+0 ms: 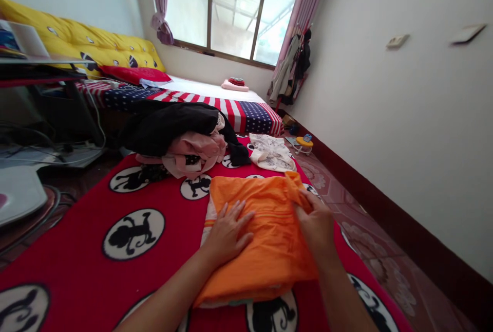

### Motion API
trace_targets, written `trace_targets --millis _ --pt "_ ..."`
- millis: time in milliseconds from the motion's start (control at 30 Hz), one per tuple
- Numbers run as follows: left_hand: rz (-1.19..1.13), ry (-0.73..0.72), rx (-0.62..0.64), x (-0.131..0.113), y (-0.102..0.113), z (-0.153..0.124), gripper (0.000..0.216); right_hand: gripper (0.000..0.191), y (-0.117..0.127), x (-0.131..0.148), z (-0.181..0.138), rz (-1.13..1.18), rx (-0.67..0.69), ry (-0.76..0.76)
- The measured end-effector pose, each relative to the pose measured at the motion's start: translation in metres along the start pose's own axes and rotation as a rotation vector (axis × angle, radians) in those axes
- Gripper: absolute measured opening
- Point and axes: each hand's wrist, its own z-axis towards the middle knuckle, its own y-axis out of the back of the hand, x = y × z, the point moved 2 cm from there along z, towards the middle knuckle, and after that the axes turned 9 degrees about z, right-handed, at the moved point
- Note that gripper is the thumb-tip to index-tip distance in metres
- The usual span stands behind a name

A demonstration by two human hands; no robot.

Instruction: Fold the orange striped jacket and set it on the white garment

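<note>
An orange garment (265,250) with a few stripes and some white at its left edge lies folded into a rough rectangle in front of me. My left hand (229,237) rests flat on its left part, fingers spread. At the far right side my right hand (314,219) grips the garment's edge, and a fold of orange cloth stands up from its fingers. The exact kind of garment cannot be made out. Under it is a red blanket (84,270) with white circles and black monkey figures.
Beyond the orange cloth lie a heap of black and pink clothes (173,126) and a white patterned garment (271,152). Farther back is a bed with a striped, starred cover (231,111). A white wall (404,116) runs along the right; a yellow stool (304,142) stands near it.
</note>
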Motion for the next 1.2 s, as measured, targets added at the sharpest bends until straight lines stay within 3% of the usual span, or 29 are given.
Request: trace_targets --millis 100,200,267,433,567,867,1033,1100,1200 --pt "-0.238 0.105 -0.244 0.008 0.008 -0.003 0.039 0.034 -0.059 0.028 -0.035 -0.037 0.229 0.116" --pt "-0.428 0.299 -0.519 0.024 0.018 -0.009 0.031 0.037 -0.099 0.036 -0.075 -0.124 0.468 0.074" --pt "-0.562 0.440 -0.611 0.036 0.021 -0.013 0.029 0.049 -0.111 0.042 -0.096 -0.214 0.561 0.049" --pt "-1.126 0.721 -0.779 0.063 0.021 -0.017 0.032 0.100 -0.118 0.065 -0.132 -0.402 0.702 0.013" --pt "-1.430 0.780 -0.853 0.072 0.027 -0.017 0.030 0.101 -0.133 0.080 -0.147 -0.582 0.795 0.016" --pt "-1.637 0.842 -0.868 0.085 0.032 -0.019 0.023 0.061 -0.164 0.102 -0.118 -0.751 0.739 0.160" --pt "-1.695 0.835 -0.865 0.085 0.034 -0.019 0.021 0.030 -0.169 0.081 -0.086 -0.301 0.585 -0.167" --pt "-1.726 0.849 -0.877 0.086 0.036 -0.020 0.021 0.017 -0.157 0.073 -0.064 -0.171 0.559 -0.190" --pt "-1.764 0.869 -0.888 0.087 0.036 -0.020 0.021 0.015 -0.122 0.068 -0.020 0.005 0.522 -0.228"
